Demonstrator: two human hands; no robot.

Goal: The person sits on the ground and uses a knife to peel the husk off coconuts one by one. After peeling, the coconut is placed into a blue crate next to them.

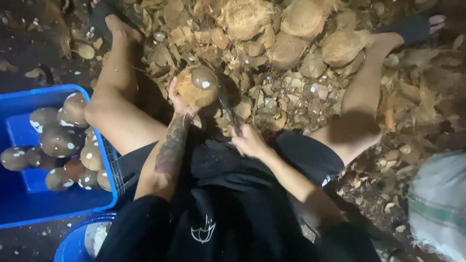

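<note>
Between the person's bent knees, over the husk-strewn floor [291,92], the head view shows the left hand [178,99] cupping a partly husked coconut [196,86] from below and from its left side; its grip is clenched on the nut, whose smooth brown shell shows at the top right while pale fibre covers the rest. Just right of the nut, the right hand [248,141] is clenched round the handle of a dark knife [228,114], whose blade points up toward the coconut's lower right side; whether the blade touches it cannot be told. Behind the hands, unhusked coconuts [301,19] lie heaped toward the far edge of the floor, between the two sandalled feet. At the left edge, a blue crate [29,204] holds peeled brown coconuts [60,140] flecked with white. A blue bucket [73,245] sits at the near left, and a white sack [439,204] at the near right.
</note>
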